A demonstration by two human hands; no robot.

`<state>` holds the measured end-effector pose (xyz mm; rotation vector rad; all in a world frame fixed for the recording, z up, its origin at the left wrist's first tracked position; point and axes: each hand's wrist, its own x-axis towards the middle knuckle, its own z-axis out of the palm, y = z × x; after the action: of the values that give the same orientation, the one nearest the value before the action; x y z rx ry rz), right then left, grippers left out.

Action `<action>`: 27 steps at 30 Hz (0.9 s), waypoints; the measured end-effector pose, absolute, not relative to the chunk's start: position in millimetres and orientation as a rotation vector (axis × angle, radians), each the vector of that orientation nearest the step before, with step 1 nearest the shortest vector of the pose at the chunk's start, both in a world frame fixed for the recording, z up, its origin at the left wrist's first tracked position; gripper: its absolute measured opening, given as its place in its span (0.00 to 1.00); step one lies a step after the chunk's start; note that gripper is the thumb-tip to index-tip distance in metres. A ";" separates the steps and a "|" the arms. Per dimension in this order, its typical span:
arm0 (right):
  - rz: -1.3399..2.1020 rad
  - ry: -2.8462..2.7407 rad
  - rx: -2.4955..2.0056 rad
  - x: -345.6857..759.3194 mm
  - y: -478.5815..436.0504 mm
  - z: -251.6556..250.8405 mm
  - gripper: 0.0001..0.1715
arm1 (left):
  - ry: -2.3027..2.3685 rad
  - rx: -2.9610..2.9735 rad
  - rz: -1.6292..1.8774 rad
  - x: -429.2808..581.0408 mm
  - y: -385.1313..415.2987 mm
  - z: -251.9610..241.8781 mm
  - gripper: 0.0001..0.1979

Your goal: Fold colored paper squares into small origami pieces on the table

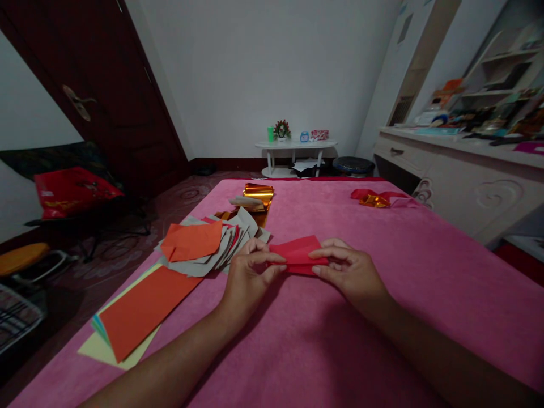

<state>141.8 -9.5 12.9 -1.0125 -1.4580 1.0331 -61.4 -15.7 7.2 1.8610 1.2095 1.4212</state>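
Note:
A small piece of red paper [297, 252], with a fold line across it, is held above the pink cloth between both hands. My left hand [257, 266] pinches its left end between thumb and fingers. At the right end, my right hand [346, 266] grips the paper the same way. Left of my left hand lies a pile of grey cut sheets [198, 265] with an orange piece [193, 241] on top. Nearer to me, a long orange sheet [148, 309] rests on yellow and blue-green sheets.
Gold foil [259, 192] lies behind the pile on the pink-covered table [403, 317]. Red and gold scraps [372, 198] are at its far right. A white side table [293, 145] stands by the wall, and a cluttered counter [467, 144] is on the right.

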 end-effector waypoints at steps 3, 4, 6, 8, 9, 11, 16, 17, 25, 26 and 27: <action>0.969 -1.474 -1.032 142.8 -8.2 11.4 0.05 | 1.245 1.900 1.471 -60.3 -16.7 9.3 0.02; 0.940 -1.478 -1.041 143.2 -7.8 10.9 0.04 | 1.250 1.900 1.479 -60.1 -17.1 10.2 0.02; 0.893 -1.489 -1.051 143.7 -7.1 10.5 0.03 | 1.237 1.874 1.463 -59.9 -17.7 11.9 0.01; 0.849 -1.496 -1.073 144.1 -7.1 11.9 0.04 | 1.236 1.809 1.395 -59.5 -18.6 13.5 0.02; 0.814 -1.497 -1.094 144.1 -7.4 13.5 0.04 | 1.247 1.760 1.358 -59.2 -19.2 14.3 0.03; 0.740 -1.485 -1.138 143.6 -9.1 18.0 0.06 | 1.277 1.649 1.306 -58.3 -20.4 15.8 0.04; 1.073 -1.366 -1.182 140.2 -15.9 25.0 0.14 | 1.166 1.394 1.295 -57.1 -19.5 14.8 0.07; 1.160 -1.331 -1.184 139.6 -16.6 24.1 0.15 | 1.146 1.345 1.291 -57.4 -18.5 13.7 0.08; 1.308 -1.207 -1.215 143.6 -11.3 13.4 0.19 | 1.068 1.212 1.226 -60.1 -14.0 8.3 0.15; 1.311 -1.214 -1.213 144.2 -11.0 13.5 0.20 | 1.078 1.207 1.221 -60.0 -14.1 8.4 0.13; 1.312 -1.221 -1.209 144.8 -10.8 13.5 0.21 | 1.092 1.197 1.216 -60.0 -14.2 8.5 0.12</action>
<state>144.8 -10.8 13.5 -1.2088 -1.2215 1.3118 -60.0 -14.2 8.5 1.1965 1.0916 1.2160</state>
